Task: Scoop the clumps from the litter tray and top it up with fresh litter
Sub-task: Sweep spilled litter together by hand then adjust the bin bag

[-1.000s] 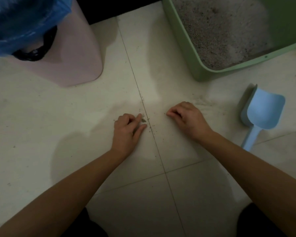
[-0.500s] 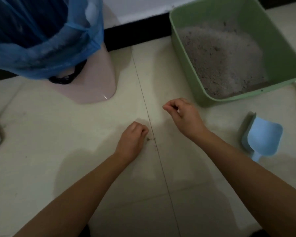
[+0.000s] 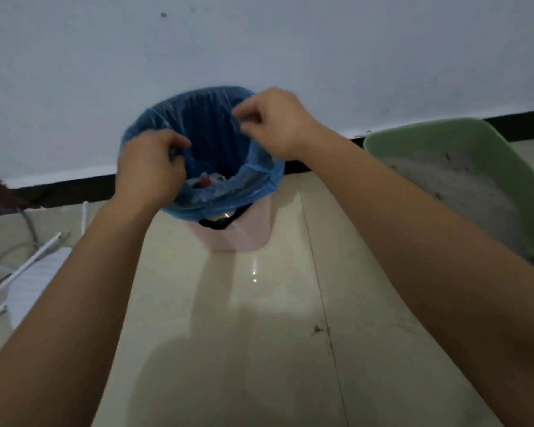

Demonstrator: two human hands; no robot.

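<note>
Green litter tray (image 3: 506, 149) on floor (image 3: 259, 349) at right, beside blue-lined pink bin (image 3: 244, 235); grey litter (image 3: 438, 177), dark-specked, heaped inside. Left hand (image 3: 148, 171) and right hand (image 3: 278, 121) over bin, fingers curled; contents indiscernible.

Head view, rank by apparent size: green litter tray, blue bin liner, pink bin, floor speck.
Green plastic litter tray and blue plastic bin liner: alike, tray cropped, unranked.
Pink plastic bin.
Dark floor speck.
</note>
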